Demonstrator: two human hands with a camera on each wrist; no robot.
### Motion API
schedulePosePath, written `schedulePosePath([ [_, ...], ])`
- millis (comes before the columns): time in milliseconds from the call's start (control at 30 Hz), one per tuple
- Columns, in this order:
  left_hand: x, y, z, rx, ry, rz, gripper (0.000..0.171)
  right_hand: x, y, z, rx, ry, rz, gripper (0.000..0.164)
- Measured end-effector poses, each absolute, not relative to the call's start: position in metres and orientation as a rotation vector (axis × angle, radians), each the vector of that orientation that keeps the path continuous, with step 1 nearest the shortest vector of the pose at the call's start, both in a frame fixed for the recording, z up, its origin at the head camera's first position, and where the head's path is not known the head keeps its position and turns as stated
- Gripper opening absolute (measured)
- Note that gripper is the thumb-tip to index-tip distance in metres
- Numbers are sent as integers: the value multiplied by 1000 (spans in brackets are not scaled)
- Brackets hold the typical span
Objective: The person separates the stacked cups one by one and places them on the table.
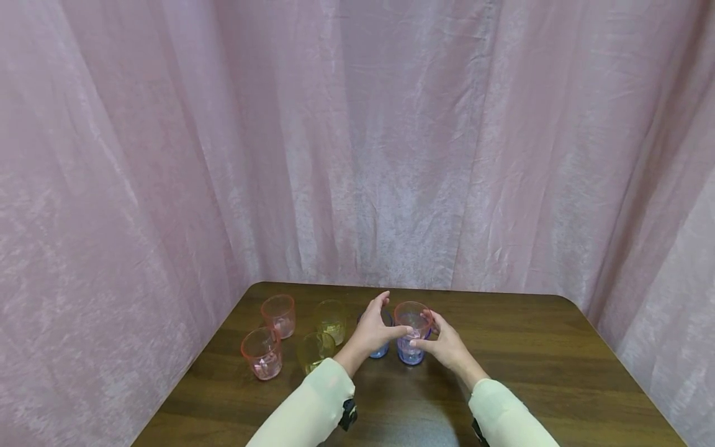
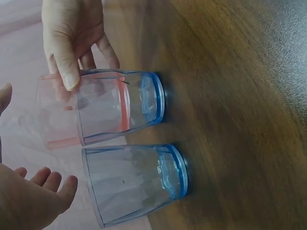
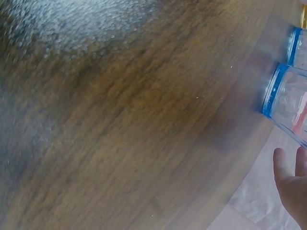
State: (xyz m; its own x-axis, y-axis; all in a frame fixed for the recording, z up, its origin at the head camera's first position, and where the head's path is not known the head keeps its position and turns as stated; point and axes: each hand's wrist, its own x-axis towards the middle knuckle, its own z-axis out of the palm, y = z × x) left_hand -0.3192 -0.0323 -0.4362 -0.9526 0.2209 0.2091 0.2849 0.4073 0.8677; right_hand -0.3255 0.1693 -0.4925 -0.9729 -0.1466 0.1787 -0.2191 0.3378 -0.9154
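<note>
A clear glass with a pink rim [image 1: 413, 308] sits inside a blue-tinted glass [image 2: 152, 98], its upper part standing out above the blue one's rim. My right hand [image 1: 447, 347] holds the pink glass near where the two meet, thumb on the near side and fingers behind. Beside them on the table stands a second blue glass [image 2: 132, 184], upright. My left hand [image 1: 371, 332] is above and around that glass, fingers spread and loosely bent, holding nothing. Its thumb reaches toward the pink glass; whether it touches cannot be told. In the right wrist view, the right fingers [image 3: 282, 165] appear beside the nested glasses.
Two yellow glasses [image 1: 331, 320] stand left of my left hand, one partly hidden by the forearm. Farther left are two more pink glasses [image 1: 262, 354]. All stand on a brown wooden table [image 1: 536, 347], with pink curtains [image 1: 391, 155] behind and at the sides.
</note>
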Motion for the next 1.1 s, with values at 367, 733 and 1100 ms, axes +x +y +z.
schedulePosePath([
  [367, -326, -25, -439, -452, -2671, -1568, 101, -325, 168, -495, 338, -2519, 1712, 84],
  [733, -333, -22, -442, -484, -2697, -1539, 101, -322, 169, -498, 280, -2583, 1726, 93],
  [1100, -341, -16, -448, -516, -2768, -1449, 101, -327, 164, -501, 314, -2531, 1749, 89],
])
